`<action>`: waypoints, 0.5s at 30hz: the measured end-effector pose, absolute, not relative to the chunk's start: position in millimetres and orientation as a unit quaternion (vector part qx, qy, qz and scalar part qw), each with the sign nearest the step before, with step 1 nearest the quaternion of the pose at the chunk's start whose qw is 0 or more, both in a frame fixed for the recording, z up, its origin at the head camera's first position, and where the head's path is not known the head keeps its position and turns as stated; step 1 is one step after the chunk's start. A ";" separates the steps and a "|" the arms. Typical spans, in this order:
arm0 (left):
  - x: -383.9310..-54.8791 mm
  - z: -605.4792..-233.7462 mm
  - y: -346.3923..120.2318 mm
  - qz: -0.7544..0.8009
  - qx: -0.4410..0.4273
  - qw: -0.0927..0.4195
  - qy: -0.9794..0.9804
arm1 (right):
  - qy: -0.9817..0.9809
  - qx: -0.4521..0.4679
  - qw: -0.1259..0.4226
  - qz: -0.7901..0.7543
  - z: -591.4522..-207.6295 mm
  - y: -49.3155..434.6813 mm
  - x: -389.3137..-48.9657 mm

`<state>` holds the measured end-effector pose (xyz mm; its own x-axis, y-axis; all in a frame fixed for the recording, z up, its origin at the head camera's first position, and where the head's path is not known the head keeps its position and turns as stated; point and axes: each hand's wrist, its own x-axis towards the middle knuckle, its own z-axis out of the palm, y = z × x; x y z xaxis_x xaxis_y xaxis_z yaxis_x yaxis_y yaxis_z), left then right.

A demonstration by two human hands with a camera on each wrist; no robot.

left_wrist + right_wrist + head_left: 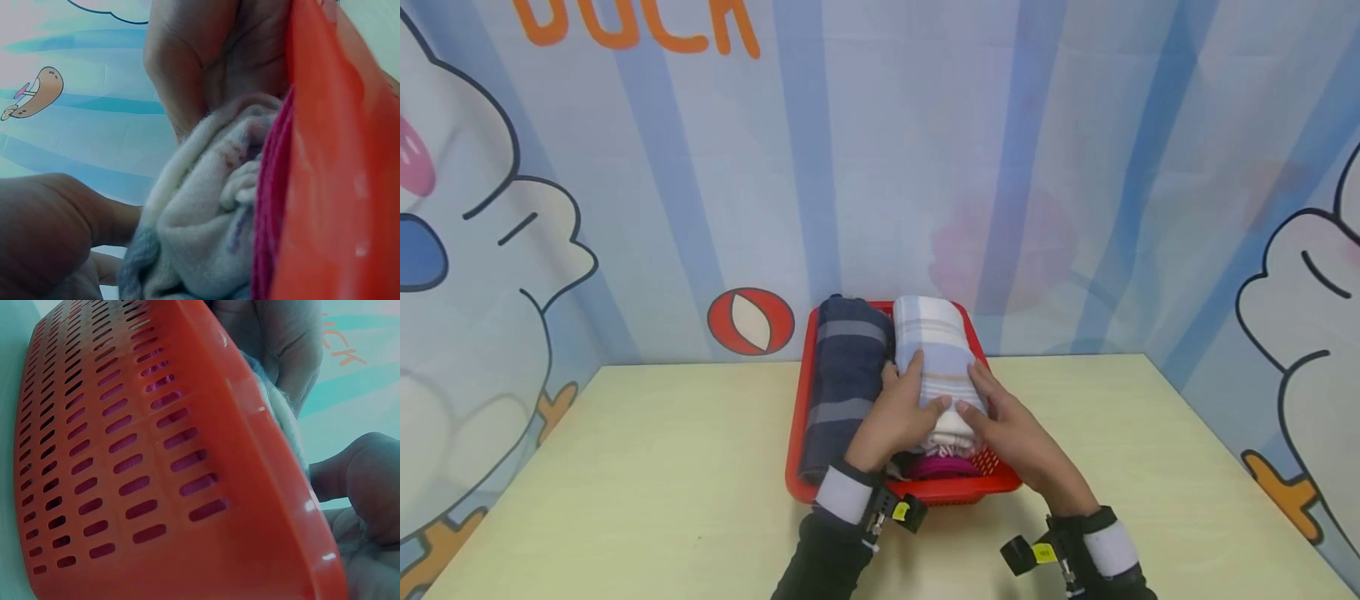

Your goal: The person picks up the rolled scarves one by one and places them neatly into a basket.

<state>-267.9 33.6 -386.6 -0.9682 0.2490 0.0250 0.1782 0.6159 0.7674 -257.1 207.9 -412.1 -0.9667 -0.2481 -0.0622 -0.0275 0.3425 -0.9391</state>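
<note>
A rolled white scarf (936,337) with pale blue stripes and a fringed near end lies in the right side of a red plastic basket (792,467). My left hand (898,417) holds it from the left, thumb on top. From the right my right hand (1026,437) grips the same roll, with the two thumbs close together over it. The left wrist view shows the roll's coiled end (200,225) beside magenta fabric (272,212). The basket's slotted wall (262,506) hides most of the roll in the right wrist view.
Beside the scarf, a dark blue rolled cloth (850,367) with grey bands fills the basket's left side. Folded magenta fabric (943,467) lies low at the near end. The basket stands on a pale yellow table (700,467), against a printed backdrop (887,167).
</note>
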 end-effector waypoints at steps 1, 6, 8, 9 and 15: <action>-267.7 -386.8 33.7 0.421 0.120 0.042 0.898 | 0.816 -0.089 0.095 -0.563 -412.0 207.9 -257.1; -266.8 -386.1 34.4 0.418 0.123 0.046 0.899 | 0.824 -0.094 0.094 -0.551 -411.5 208.4 -256.8; -267.0 -384.3 34.3 0.417 0.123 0.047 0.899 | 0.824 -0.094 0.094 -0.551 -410.8 209.2 -257.6; -267.0 -383.1 34.1 0.417 0.123 0.047 0.899 | 0.823 -0.094 0.094 -0.553 -410.5 209.9 -258.1; -266.7 -375.6 31.1 0.418 0.125 0.045 0.899 | 0.810 -0.098 0.108 -0.568 -410.1 215.1 -262.2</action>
